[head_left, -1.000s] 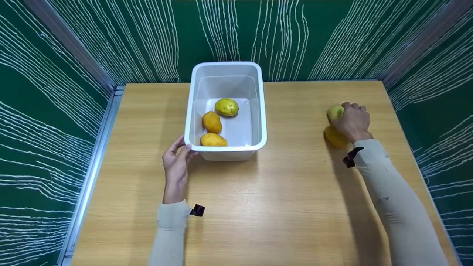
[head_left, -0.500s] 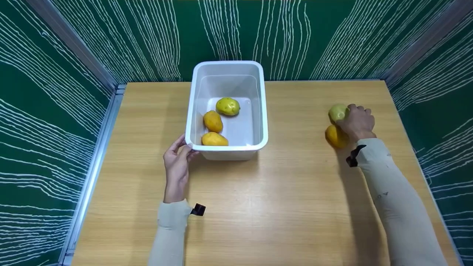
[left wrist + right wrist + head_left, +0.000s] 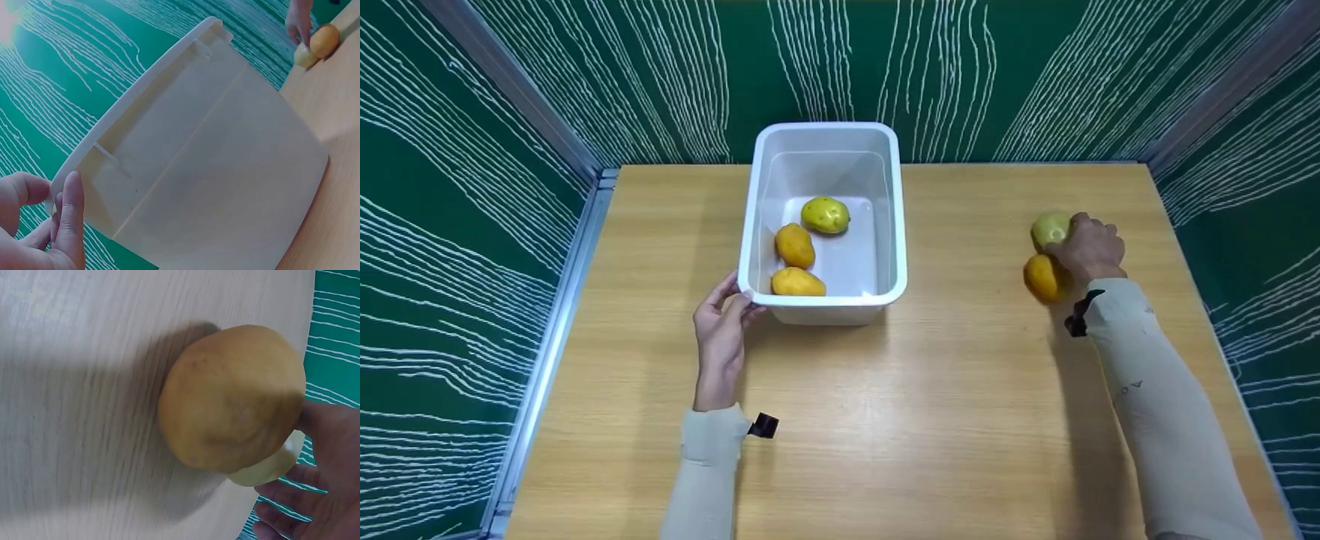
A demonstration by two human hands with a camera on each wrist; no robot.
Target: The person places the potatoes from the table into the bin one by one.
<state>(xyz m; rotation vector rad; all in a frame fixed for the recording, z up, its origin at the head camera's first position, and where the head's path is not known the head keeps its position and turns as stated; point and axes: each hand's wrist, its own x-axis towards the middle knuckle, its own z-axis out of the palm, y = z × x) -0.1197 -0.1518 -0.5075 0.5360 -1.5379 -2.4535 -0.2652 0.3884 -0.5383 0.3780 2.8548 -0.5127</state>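
Observation:
In the head view, a white plastic tub stands on the table, holding a green mango and two yellow mangoes, one near the left wall and one in the near left corner. My left hand pinches the tub's near left rim corner between thumb and fingers. At the table's right, my right hand has its thumb and fingers around a pale green mango. An orange mango lies against it on the near side, by the thumb; it partly hides the green one in the right wrist view.
The wooden table carries the tub at its middle back. Green walls with white wavy lines rise behind and at both sides. A metal rail runs along the left edge.
The head view has drifted slightly. My right hand has shifted a little rightward, so more of the green and orange mangoes shows. My left hand keeps its place on the tub's corner.

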